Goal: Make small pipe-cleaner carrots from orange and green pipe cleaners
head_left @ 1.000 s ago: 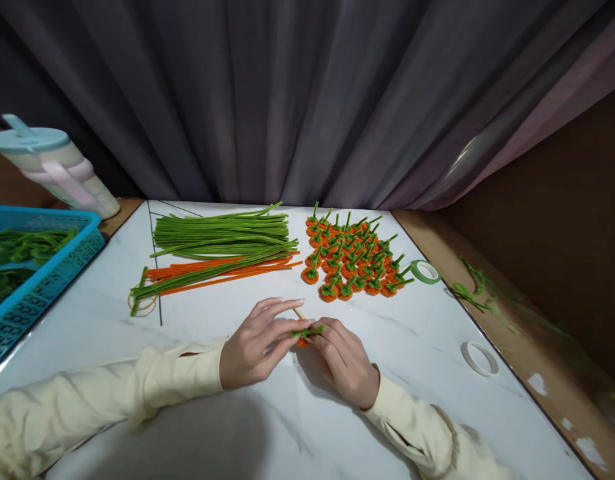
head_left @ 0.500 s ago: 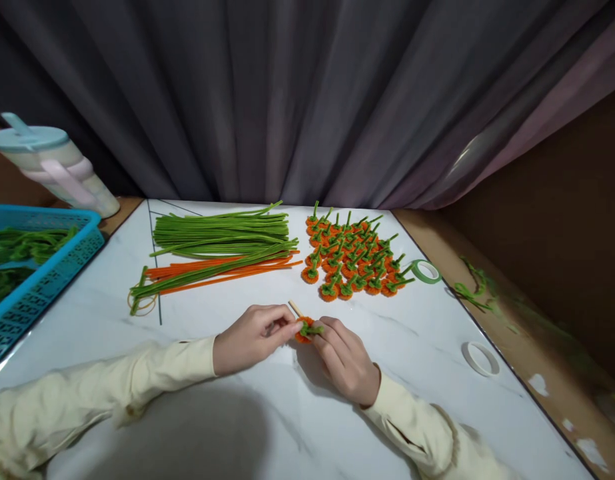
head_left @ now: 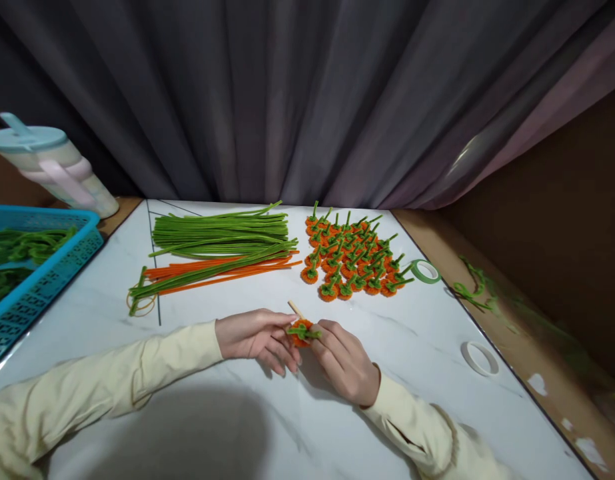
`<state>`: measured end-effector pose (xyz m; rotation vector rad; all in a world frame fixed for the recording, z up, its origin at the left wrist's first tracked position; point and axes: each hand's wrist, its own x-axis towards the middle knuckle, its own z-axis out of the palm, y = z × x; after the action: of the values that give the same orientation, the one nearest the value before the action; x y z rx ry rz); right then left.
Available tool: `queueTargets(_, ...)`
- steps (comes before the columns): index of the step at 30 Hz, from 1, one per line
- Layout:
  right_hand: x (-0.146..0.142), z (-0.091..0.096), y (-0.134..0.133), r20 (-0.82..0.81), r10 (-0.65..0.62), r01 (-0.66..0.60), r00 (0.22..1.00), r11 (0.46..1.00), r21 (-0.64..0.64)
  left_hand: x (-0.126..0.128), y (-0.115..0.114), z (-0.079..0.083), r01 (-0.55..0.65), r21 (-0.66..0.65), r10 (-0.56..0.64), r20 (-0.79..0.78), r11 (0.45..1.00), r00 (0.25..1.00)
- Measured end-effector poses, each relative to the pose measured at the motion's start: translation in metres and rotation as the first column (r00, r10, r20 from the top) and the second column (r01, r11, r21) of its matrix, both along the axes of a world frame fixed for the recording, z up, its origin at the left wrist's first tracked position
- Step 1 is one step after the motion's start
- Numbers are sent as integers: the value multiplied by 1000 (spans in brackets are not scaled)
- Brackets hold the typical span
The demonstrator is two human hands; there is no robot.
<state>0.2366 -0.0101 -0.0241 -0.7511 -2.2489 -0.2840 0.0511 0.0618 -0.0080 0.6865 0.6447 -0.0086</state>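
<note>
A person's right hand [head_left: 344,360], fingers pinching the green stem, holds a fuzzy orange ball with a green leafy top [head_left: 300,333] above a white marbled counter [head_left: 422,360]. A slim pale wooden stick [head_left: 295,309] juts from behind the ball. The left hand [head_left: 257,335] is just beside it, fingers loosely spread; whether it touches is unclear. Beyond, similar orange-and-green balls [head_left: 343,270] cluster right of straight, fuzzy green stems [head_left: 220,233].
</note>
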Motion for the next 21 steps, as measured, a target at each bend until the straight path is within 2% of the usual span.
queueTargets(4, 0, 0, 1, -21, 52, -53, 998, 997, -53, -1, 1, -5, -34, -47, 39, 116, 998, 992)
queueTargets(8, -1, 1, 2, -158, 72, -108, 985, 967, -233, -2, -1, -9, -99, -62, 107, 134, 993, 985)
queueTargets(12, -4, 0, 1, -362, 47, -192, 931, 907, -376, -2, 0, -9, -124, 15, 121, 114, 992, 986)
queueTargets(15, -6, 0, 1, -482, -65, -205, 874, 850, -485, -2, 0, -8, -119, 106, 109, 99, 987, 989)
queueTargets(18, -6, 2, 3, -505, -138, -198, 852, 808, -555, -3, 0, -9, -116, 169, 102, 91, 979, 991)
queueTargets(21, -5, 3, 5, -498, -103, -219, 861, 809, -545, -4, 0, -10, -103, 202, 84, 98, 974, 992)
